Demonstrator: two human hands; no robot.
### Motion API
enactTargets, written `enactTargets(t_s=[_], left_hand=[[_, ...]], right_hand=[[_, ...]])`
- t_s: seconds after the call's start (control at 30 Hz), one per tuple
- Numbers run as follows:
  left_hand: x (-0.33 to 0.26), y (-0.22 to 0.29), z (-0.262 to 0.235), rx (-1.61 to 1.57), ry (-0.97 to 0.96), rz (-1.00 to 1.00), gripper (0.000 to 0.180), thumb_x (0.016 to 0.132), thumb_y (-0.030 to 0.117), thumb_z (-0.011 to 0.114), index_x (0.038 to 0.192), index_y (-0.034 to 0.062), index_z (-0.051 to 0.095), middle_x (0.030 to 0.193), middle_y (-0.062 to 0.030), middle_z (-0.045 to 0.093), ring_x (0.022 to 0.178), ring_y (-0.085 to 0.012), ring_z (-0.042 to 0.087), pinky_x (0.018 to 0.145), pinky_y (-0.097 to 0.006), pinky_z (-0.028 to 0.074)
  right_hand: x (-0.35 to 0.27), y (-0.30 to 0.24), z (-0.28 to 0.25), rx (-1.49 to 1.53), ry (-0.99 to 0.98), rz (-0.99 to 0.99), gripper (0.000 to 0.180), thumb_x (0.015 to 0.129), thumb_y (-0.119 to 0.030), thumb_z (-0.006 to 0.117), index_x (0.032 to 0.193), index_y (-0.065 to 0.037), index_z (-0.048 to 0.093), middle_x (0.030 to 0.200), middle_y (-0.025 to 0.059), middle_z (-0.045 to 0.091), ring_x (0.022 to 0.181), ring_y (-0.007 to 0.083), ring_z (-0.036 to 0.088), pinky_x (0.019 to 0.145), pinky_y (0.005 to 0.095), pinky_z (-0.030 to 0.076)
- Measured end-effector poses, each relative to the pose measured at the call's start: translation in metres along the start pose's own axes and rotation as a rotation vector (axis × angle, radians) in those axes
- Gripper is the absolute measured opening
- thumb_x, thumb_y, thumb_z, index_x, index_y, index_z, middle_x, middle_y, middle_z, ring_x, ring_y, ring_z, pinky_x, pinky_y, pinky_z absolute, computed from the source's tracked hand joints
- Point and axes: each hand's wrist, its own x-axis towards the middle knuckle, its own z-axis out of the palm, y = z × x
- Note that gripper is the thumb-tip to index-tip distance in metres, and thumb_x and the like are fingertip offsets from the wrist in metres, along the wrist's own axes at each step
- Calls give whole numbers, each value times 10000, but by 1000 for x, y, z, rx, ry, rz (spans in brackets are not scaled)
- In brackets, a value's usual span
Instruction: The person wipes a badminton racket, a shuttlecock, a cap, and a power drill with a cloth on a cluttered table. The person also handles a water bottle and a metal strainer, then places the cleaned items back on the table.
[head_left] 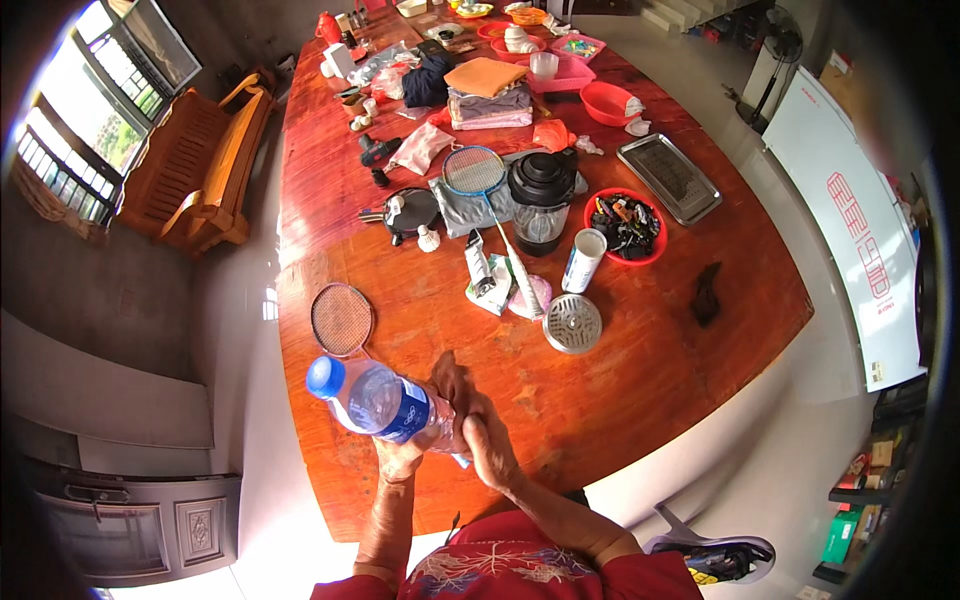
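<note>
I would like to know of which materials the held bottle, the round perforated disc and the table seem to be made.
Bottle: likely clear, glossy plastic, since one sees through its walls. Round perforated disc: probably metal, given its silvery-grey shine. Table: looks like varnished reddish wood, with streaky grain and glare; veneer is possible.

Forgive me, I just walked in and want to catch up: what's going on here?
A person in a red shirt is holding a clear plastic bottle over the near part of a wooden table. The left hand supports it from below; the right hand is at its bottom end. The bottle is tilted, its blue cap on and pointing left. A badminton racket lies just beyond it.
</note>
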Motion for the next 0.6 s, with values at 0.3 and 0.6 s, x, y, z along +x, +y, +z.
enactTargets(t_s=[0.3,0.6], left_hand=[[-5,6,-8,233,7,282,599,617,298,789,1084,27,530,968,-77,588,867,-194,580,768,-334,488],[-30,11,16,331,188,153,796,544,254,902,1174,-7,493,1080,-115,570,967,-229,576,853,-356,489]], right_hand=[[5,-1,23,1227,-47,441,540,933,-471,421,1286,-64,384,1232,112,495,1138,223,491,953,399,418],[3,-16,34,888,169,196,302,865,-320,573,981,-95,408,918,35,440,907,172,494,844,337,453]])
